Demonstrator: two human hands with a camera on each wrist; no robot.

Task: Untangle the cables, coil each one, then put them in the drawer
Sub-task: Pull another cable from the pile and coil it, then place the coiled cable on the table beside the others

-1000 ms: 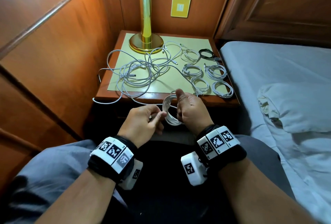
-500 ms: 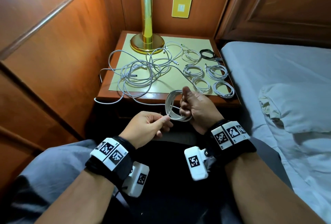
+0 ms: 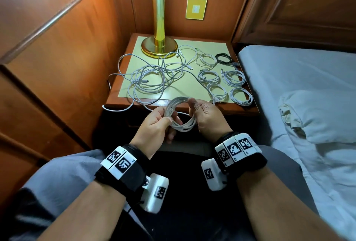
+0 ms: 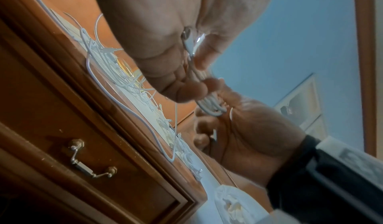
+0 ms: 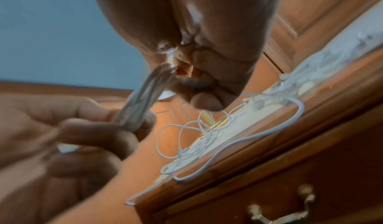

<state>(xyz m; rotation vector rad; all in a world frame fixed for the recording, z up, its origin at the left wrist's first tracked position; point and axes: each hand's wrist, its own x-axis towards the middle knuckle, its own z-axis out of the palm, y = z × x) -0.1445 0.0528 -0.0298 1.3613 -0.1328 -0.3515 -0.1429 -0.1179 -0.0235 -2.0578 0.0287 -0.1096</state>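
A white cable coil (image 3: 180,113) hangs in the air between both hands, just in front of the nightstand (image 3: 123,100). My left hand (image 3: 158,123) pinches its left side, and my right hand (image 3: 204,114) grips its right side with the thumb up on top. A tail runs from the coil back to the tangled white cables (image 3: 152,78) on the nightstand's left half. Several coiled white cables (image 3: 217,90) and one black coil (image 3: 224,58) lie on the right half. The drawer (image 4: 87,162) below is closed, its metal handle (image 4: 91,158) showing. The coil (image 4: 209,103) passes through the fingers in the left wrist view, and likewise the coil (image 5: 140,101) in the right.
A brass lamp (image 3: 159,28) stands at the back of the nightstand on a pale yellow mat (image 3: 185,90). A wood-panelled wall (image 3: 57,47) closes the left side. A bed with a grey sheet (image 3: 298,78) and a white pillow (image 3: 323,117) lies to the right.
Both hands rose toward the nightstand edge. The coil turned from edge-on to a flat open ring, and my left hand moved from the loose tail onto the coil's left side.
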